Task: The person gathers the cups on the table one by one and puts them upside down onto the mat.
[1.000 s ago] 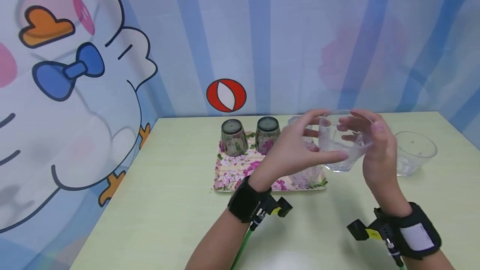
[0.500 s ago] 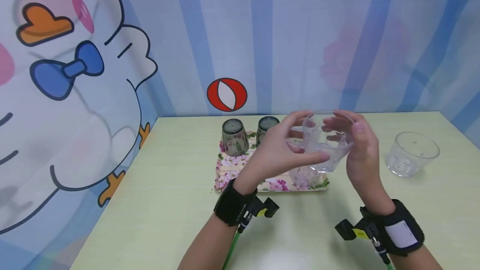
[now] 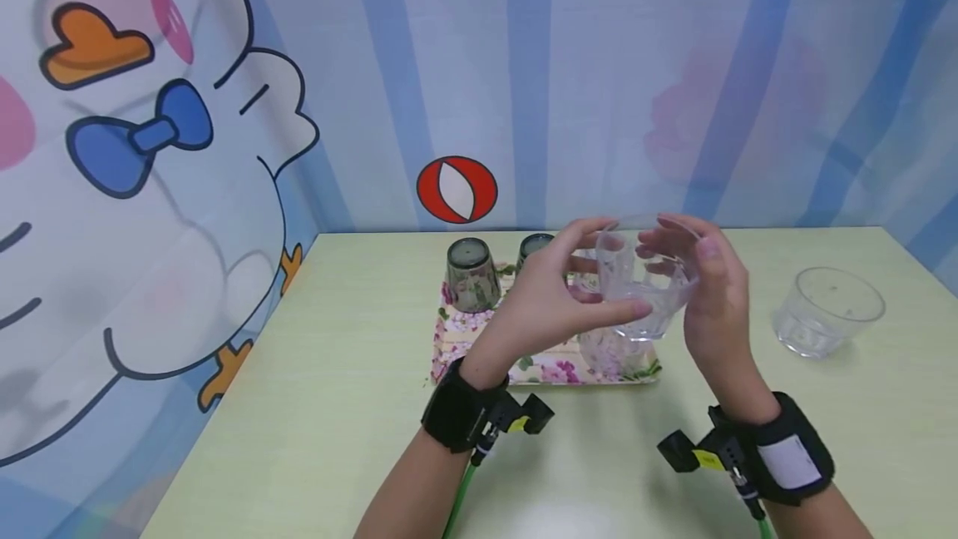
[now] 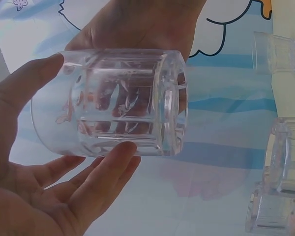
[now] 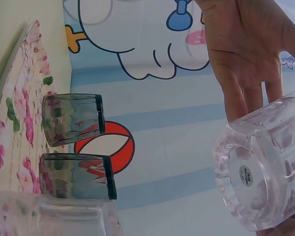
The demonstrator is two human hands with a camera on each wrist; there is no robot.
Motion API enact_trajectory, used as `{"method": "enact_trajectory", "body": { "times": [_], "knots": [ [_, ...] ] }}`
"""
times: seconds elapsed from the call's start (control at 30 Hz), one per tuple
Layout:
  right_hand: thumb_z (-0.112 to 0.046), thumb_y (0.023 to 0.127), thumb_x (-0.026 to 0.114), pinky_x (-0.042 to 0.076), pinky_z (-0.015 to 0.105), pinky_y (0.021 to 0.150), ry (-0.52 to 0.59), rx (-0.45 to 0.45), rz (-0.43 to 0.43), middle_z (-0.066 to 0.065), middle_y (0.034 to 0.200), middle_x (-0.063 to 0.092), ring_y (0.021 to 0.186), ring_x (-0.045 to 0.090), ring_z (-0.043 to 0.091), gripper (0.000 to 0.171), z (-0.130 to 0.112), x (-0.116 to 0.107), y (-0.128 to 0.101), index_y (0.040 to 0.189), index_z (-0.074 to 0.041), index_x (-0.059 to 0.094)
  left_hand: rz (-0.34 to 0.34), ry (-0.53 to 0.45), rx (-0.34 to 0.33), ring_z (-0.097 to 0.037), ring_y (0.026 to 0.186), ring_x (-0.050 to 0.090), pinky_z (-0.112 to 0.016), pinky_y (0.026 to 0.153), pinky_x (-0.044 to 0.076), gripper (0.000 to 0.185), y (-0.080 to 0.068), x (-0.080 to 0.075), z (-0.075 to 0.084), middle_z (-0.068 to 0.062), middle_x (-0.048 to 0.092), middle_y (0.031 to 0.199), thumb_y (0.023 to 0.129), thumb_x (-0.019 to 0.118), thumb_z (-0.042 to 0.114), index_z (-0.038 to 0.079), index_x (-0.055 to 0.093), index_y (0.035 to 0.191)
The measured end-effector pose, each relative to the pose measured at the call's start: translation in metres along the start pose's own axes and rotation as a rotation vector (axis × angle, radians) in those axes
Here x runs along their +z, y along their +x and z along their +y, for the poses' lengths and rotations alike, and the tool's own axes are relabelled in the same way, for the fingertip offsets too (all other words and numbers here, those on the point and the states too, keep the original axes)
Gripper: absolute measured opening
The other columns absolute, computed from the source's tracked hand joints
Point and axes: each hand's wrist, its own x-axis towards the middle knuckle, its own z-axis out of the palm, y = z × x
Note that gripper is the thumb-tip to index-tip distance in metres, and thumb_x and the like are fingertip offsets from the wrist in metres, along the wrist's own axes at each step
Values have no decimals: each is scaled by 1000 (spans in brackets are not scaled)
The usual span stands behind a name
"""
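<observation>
In the head view, both hands hold a clear faceted tumbler (image 3: 645, 277), raised in front of the tray and upright with its mouth up. My left hand (image 3: 546, 289) grips its left side, thumb across the near face and fingers reaching round toward the back. On the opposite side my right hand (image 3: 711, 298) holds it, thumb near the rim and fingers behind the glass. The right wrist view shows the tumbler's thick base (image 5: 246, 177), which carries a small round label. In the left wrist view, fingers (image 4: 105, 169) overlap the glass wall.
A floral tray (image 3: 456, 348) sits behind the hands, bearing upside-down smoky tumblers (image 3: 471, 277) and clear tumblers (image 4: 282, 157), partly hidden in the head view. Another clear tumbler (image 3: 827, 314) stands upright on the pale table (image 3: 359, 406), at right. A printed curtain (image 3: 599, 81) hangs behind.
Both hands have shifted left with the tumbler, mostly in the first half second. It now overlaps the tray's right part, and the upright tumbler at right shows fully.
</observation>
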Motion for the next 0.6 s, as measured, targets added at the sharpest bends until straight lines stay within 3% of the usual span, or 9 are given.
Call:
{"method": "enact_trajectory", "body": {
  "times": [0.3, 0.6],
  "knots": [
    [-40, 101, 35, 51, 22, 91, 79, 9, -23, -1, 111, 68, 103, 65, 12, 42, -1, 6, 1, 124, -9, 52, -1, -16, 19, -13, 114, 58, -21, 79, 58, 77, 1, 0, 0, 4, 50, 139, 75, 82, 28, 33, 41, 141],
    [-27, 100, 25, 51, 23, 90, 117, 18, -31, -3, 108, 70, 101, 67, 11, 34, -4, 4, 2, 117, -13, 51, -11, -42, -11, -13, 119, 56, -24, 87, 57, 79, 3, 9, -5, 6, 47, 142, 76, 81, 29, 37, 38, 141]
  ]
}}
